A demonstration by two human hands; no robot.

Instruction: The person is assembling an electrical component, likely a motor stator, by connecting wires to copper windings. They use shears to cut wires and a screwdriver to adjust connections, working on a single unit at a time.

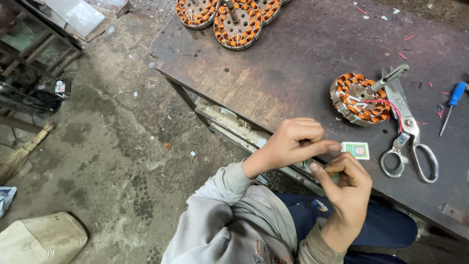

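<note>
You are pinching a small, hard-to-identify piece between the fingers of your left hand [298, 142] and right hand [344, 183] near the matchbox [355, 150], wound stator [360, 99] sitting untouched on the bench [273, 73].

Dim, flat overhead light with soft, faint shadows. A dull sheen shows on the metal workbench [273, 83]. Focus is fairly sharp throughout; the wide lens bends lines near the edges.

At right of your frame, the scissors [409, 142] are bare, dull metal. The stator [360, 99] shows glossy copper windings. Your worktable [273, 73] is worn, matt steel; the screwdriver [453, 105] handle is blue plastic.
</note>
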